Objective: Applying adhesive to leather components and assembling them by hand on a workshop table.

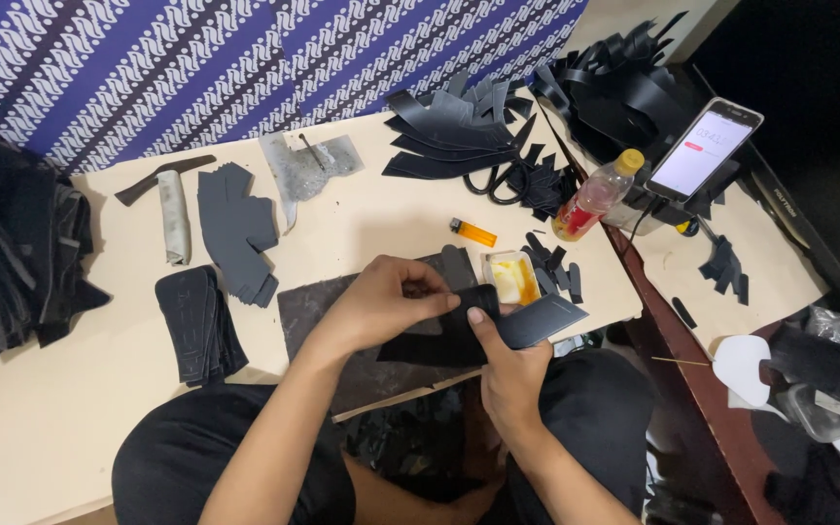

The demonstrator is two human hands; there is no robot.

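**Both hands on a black cut piece, glue tub just beyond**

- Left hand (381,306) pinches the top edge of a black leather-like piece (439,335), fingers curled closed on it.
- Right hand (507,365) grips the same piece from below, thumb pressed flat on its face. A grey-black panel (546,319) sticks out to the right under that hand; can't tell if it's a separate layer or part of the same piece.
- Piece sits low over a dark work mat (332,311) at the near edge of the tabletop (381,219), over the person's lap.
- Step, as I read it: aligning or pressing two cut parts together, i.e. a bonding/folding stage. Any following move needs edges kept flush and steady thumb pressure; slip risk if adhesive is wet.

Containers:
- Small clear tub (509,277) just past the hands, holding yellow-orange paste, probably glue. Open, no lid in sight.
- Plastic bottle (595,197) with yellow cap, reddish liquid low inside, lying tilted by the tabletop's right edge.

Around:
- Orange lighter (473,231) near the tub.
- Small black offcuts (551,267) right of the tub.
- Stacks of dark cut pieces (235,228) left, larger black strips (459,126) far side, scissors (503,180) beside them.
- Phone (707,148) propped upright, screen lit.
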